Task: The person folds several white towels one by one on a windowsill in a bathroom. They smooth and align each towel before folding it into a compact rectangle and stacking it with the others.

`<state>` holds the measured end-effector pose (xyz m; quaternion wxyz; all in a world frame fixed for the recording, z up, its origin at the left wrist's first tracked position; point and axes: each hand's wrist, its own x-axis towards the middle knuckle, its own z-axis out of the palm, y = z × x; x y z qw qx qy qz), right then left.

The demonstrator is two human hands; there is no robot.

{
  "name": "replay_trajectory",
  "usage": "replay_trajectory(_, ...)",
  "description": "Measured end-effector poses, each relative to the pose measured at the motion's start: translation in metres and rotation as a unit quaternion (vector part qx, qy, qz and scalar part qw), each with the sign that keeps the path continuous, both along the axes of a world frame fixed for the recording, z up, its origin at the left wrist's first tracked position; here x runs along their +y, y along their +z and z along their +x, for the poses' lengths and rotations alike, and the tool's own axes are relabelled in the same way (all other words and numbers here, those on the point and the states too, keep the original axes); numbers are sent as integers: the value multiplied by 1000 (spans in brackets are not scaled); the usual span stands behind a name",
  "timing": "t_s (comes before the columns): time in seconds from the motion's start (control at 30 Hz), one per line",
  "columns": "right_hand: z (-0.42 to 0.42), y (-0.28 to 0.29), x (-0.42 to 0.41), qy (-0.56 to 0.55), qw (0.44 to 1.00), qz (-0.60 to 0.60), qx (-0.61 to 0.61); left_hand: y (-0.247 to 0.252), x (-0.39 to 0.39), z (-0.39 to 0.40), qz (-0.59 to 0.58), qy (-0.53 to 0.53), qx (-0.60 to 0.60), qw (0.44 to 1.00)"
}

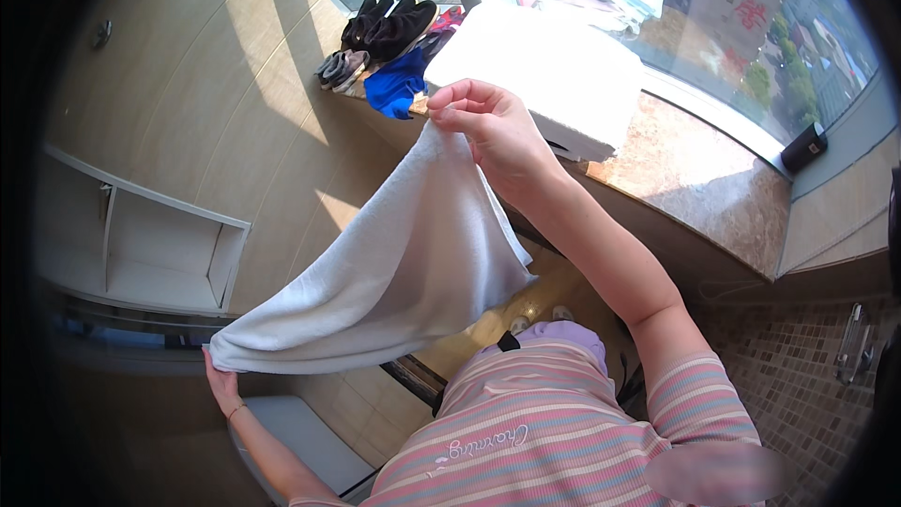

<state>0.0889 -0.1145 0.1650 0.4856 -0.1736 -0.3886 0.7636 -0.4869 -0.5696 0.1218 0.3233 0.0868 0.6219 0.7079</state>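
Note:
A white towel (394, 260) hangs in the air before me, stretched between my two hands. My right hand (493, 127) is raised near the window sill and pinches one upper corner between thumb and fingers. Low on the left, my left hand (224, 384) grips another corner, its fingertips partly hidden by the fabric. Soft folds run between the two held corners. A free corner of the towel droops on the right, above the floor.
On the stone window sill (711, 183) sits an overexposed white stack (542, 77). Beside it are a blue cloth (395, 84), dark shoes (394, 28) and grey shoes (343, 70). A black cylinder (804, 148) stands far right. A wall niche (162, 246) is at left, above a grey-topped surface (303, 436).

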Motion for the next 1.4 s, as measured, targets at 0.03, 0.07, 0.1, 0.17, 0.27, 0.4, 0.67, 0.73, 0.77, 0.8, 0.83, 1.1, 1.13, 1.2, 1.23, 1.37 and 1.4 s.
replay_trajectory(0.03, -1, -5, 5, -14, 1000, -9, 0, -1, 0, 5, -7, -17, 32, 999)
replay_trajectory(0.07, -1, -9, 9, -18, 1000, -17, -11, 0, -5, 3, -159, -36, 113, 980)
replay_trajectory(0.1, -3, -11, 11, -18, 999, -25, -21, 6, -10, 1, -173, -56, 92, 979)
replay_trajectory(0.17, -7, -16, 11, -9, 999, -44, -19, 19, -24, 1, -201, -93, 49, 974)
replay_trajectory(0.27, -4, -24, 18, -33, 997, -74, 19, 38, 19, 33, 21, -29, 29, 999)
replay_trajectory(0.4, -1, -20, 29, -34, 988, -127, 83, 7, 17, 47, -97, -90, 73, 989)
replay_trajectory(0.67, 17, -16, 60, -10, 991, -92, 95, 40, 32, 51, 43, -15, 5, 999)
replay_trajectory(0.73, 20, -14, 65, -51, 998, 41, -7, 54, 31, 39, 80, 21, 26, 996)
replay_trajectory(0.77, 14, -26, 68, -88, 987, 91, -103, 59, 27, 35, 83, 29, 37, 995)
replay_trajectory(0.8, 14, -49, 74, -45, 963, 141, -225, 63, 31, 30, 91, 34, 48, 994)
replay_trajectory(0.83, 13, -66, 72, 3, 964, 146, -224, 65, 32, 25, 101, 42, 60, 992)
replay_trajectory(1.1, 11, -38, 79, -15, 976, 149, -157, 52, 34, 3, 118, 60, 106, 985)
replay_trajectory(1.13, 10, -35, 79, 6, 984, 144, -102, 54, 31, 1, 124, 86, 109, 982)
replay_trajectory(1.2, 4, -39, 77, 45, 982, 166, -73, 59, 26, -1, 138, 138, 113, 974)
replay_trajectory(1.23, 0, -49, 76, 61, 974, 194, -100, 62, 28, 0, 144, 143, 107, 973)
replay_trajectory(1.37, -5, -84, 95, 81, 931, 210, -286, 62, 11, -4, 151, 127, 97, 976)
replay_trajectory(1.4, -7, -79, 94, 86, 949, 196, -233, 55, 17, -1, 151, 137, 84, 975)
